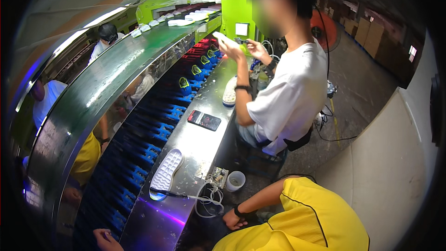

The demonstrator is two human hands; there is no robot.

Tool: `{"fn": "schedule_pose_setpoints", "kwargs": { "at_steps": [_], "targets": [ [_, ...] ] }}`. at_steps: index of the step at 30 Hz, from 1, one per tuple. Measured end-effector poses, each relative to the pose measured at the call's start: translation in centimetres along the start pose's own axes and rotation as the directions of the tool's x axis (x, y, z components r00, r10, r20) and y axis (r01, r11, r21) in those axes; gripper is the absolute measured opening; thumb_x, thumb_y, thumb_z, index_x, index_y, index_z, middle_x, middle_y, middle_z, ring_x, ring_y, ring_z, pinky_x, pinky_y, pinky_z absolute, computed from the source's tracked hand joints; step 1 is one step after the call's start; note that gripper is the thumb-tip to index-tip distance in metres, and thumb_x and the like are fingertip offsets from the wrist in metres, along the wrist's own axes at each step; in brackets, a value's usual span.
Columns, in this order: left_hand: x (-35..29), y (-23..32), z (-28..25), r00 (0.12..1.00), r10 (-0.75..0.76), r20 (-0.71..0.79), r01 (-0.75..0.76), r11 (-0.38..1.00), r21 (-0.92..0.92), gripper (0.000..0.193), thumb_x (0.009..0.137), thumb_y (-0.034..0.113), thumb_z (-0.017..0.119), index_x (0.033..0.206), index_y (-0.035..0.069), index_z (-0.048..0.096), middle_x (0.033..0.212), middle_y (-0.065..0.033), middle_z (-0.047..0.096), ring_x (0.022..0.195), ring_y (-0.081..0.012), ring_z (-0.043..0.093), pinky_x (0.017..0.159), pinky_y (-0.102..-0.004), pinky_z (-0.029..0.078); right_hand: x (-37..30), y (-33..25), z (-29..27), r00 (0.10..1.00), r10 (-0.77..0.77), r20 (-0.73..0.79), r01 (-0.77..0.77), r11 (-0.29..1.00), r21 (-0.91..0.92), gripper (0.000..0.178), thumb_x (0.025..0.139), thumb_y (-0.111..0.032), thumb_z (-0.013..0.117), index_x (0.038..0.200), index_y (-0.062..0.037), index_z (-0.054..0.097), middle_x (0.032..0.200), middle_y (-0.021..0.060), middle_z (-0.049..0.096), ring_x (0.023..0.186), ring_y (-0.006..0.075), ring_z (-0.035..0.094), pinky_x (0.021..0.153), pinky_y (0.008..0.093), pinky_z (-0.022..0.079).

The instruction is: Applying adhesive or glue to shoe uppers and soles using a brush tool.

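My left hand (107, 241) shows at the lower edge beside the near end of the metal bench (153, 223). Its fingers are curled together; anything in them I cannot make out. Lower down on the right, my right hand (234, 220) hangs off the bench with loose fingers and nothing visible in it. A black band circles that wrist. On the bench lies a pale shoe sole (167, 169), grid side up. Across its near end rests a slim black tool (169, 193) joined to a clear hose (204, 198). Farther along is a dark phone (204, 120).
A co-worker in white (292, 88) holds a light sole (218, 36); another sole (229, 92) lies beside them. Blue racks (162, 131) carry shoes (185, 85) along the bench. A green conveyor (107, 72) curves past, bearing soles. A white cup (235, 181) stands below the bench's edge.
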State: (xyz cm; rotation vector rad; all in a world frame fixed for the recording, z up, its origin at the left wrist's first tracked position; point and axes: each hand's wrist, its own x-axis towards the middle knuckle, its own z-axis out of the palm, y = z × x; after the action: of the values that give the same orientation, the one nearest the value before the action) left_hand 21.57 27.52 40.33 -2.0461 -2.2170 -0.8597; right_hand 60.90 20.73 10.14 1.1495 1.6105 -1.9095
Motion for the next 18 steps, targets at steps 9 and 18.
{"fn": "schedule_pose_setpoints", "kwargs": {
  "at_steps": [9,18],
  "targets": [
    [-2.3,3.9,-2.7,0.95,0.171,-0.263,-0.22,0.96,-0.171,0.009,0.095,-0.001,0.074,0.103,-0.002,0.078,0.097,-0.015,0.079,0.085,-0.0262,0.076,0.078,-0.0356,0.061,0.6,-0.5,0.4,1.0,0.015,0.014,-0.014,1.0,-0.027,0.012,0.067,-0.009,0.066,0.067,0.0019,0.071,0.06,0.0157,0.067,0.047,0.0306,0.069,0.043,0.0382,0.049],
    [-3.2,4.6,-2.7,0.905,0.323,-0.278,-0.344,0.939,-0.029,0.009,0.094,0.007,0.079,0.097,-0.002,0.081,0.097,-0.014,0.08,0.086,-0.0292,0.076,0.079,-0.036,0.061,0.1,-0.3,1.3,1.0,-0.002,-0.001,0.002,0.999,-0.037,0.011,0.066,-0.007,0.066,0.066,0.0028,0.07,0.06,0.0155,0.067,0.047,0.0302,0.069,0.041,0.0378,0.048]
  ]
}}
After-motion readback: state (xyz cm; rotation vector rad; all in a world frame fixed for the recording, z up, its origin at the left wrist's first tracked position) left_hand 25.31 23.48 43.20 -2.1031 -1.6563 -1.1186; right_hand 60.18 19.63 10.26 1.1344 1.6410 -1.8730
